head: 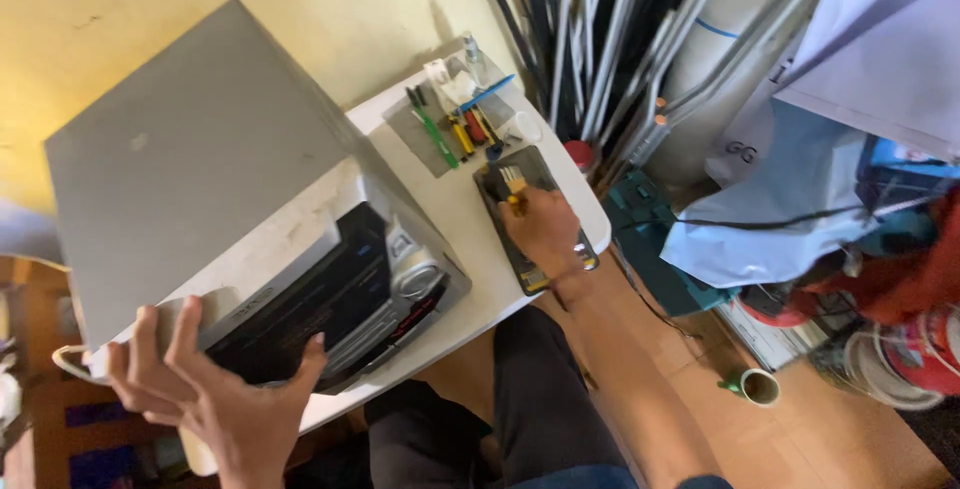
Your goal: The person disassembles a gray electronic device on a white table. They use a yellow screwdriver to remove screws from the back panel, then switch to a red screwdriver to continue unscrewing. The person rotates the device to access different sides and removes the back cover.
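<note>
Closest in, the left hand (225, 404) is clamped on the front corner of the stereo (300, 279), fingers (150, 349) spread wide over the top edge and the thumb hooked onto the dark front panel. That's one big grey box, tipped up off the white worktop (470, 219), its long side running up and away from that hand toward the yellow wall.

Off to the right and a bit further out, the right hand (545, 234) has its fingers curled tight around a small brush (513, 183) with pale bristles and a yellow handle. The bristles stick out just past the fingertips, pointing away from the person, and rest on a flat dark panel (520, 224) lying under the hand. The panel's long axis goes from near the worktop edge up toward the tools, so the brush lines up with it. The right hand is clearly the nearer one to brush and panel; the left is well apart, busy with the stereo.

Just beyond the bristles is a little pile of hand tools (455, 124): one green-handled, a couple yellow and red, one blue, exact count hard to tell. Further right of the right hand, down on the floor, one green cup (755, 386).
</note>
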